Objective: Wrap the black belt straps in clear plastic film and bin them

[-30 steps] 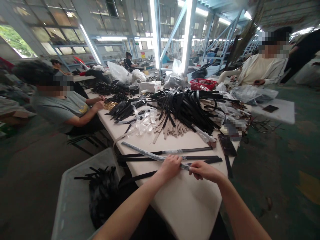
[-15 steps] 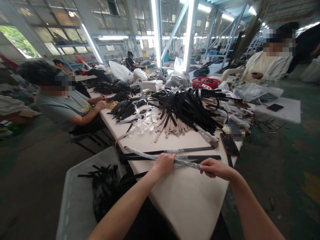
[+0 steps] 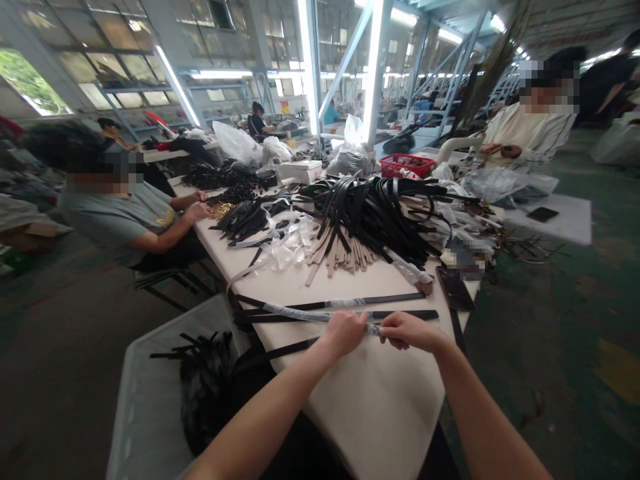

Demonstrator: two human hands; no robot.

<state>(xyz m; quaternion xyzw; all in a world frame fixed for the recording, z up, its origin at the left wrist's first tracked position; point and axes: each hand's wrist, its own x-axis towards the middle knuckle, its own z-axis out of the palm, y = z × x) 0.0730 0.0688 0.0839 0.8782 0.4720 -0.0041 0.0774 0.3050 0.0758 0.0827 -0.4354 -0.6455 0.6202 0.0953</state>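
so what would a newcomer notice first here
Probably the big tangled heap of shiny black flat straps, beige strips fanned out at its near edge, across the middle of the pale table. Nearer, the left hand and right hand grip a long black strap partly covered in whitish wrap. Behind the heap stands a bright red plastic basket.

The left hand (image 3: 347, 332) is covering part of a plastic-sleeved black strap (image 3: 300, 313); the right hand (image 3: 413, 331) is hiding its right end. Both forearms (image 3: 273, 407) and a pale bin (image 3: 123, 400) are running off the bottom edge. Pixel blocks (image 3: 103, 175) are masking heads of the left co-worker (image 3: 127, 217) and right co-worker (image 3: 537, 137) (plus something beside the phone (image 3: 456, 291)).
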